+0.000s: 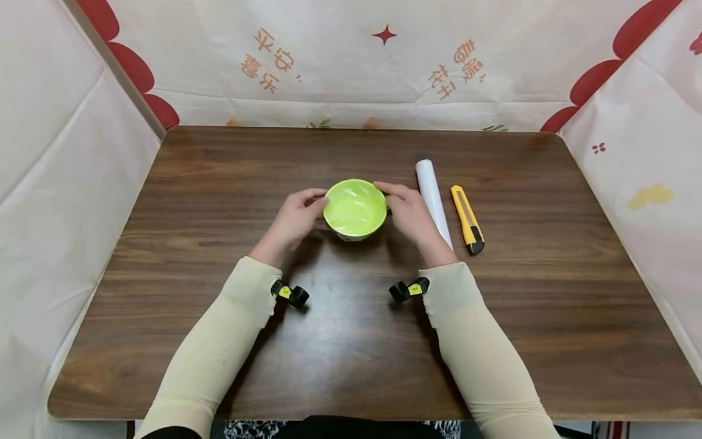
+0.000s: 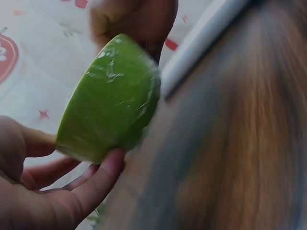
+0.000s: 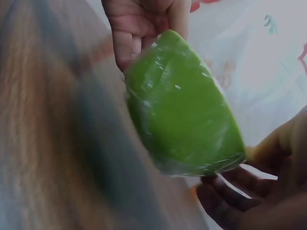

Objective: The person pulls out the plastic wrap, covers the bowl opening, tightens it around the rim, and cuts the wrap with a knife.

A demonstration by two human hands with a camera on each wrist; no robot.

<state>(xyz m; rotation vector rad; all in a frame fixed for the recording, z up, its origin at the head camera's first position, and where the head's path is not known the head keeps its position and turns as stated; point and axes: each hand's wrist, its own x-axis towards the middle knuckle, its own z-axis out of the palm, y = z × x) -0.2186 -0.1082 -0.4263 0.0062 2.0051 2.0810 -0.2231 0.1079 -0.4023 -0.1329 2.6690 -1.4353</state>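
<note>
A lime-green bowl point(image 1: 355, 208) with clear plastic wrap over its mouth and wrinkled against its side is held upright between both hands. At its left side the left hand point(image 1: 298, 218) grips it, thumb at the rim and fingers against the lower wall. Opposite, the right hand point(image 1: 408, 213) holds the right side in a similar way. Both wrist views show the bowl's wrapped wall point(image 2: 112, 96) from the near side, with fingertips touching its lower part. Whether the base touches the table cannot be told.
A white roll point(image 1: 433, 198) lies just right of the right hand, partly hidden by the wrist. Beside it is a yellow-and-black utility knife point(image 1: 467, 219). All stand on a brown wooden table point(image 1: 192, 244), with printed white cloth point(image 1: 351, 67) around its back and sides.
</note>
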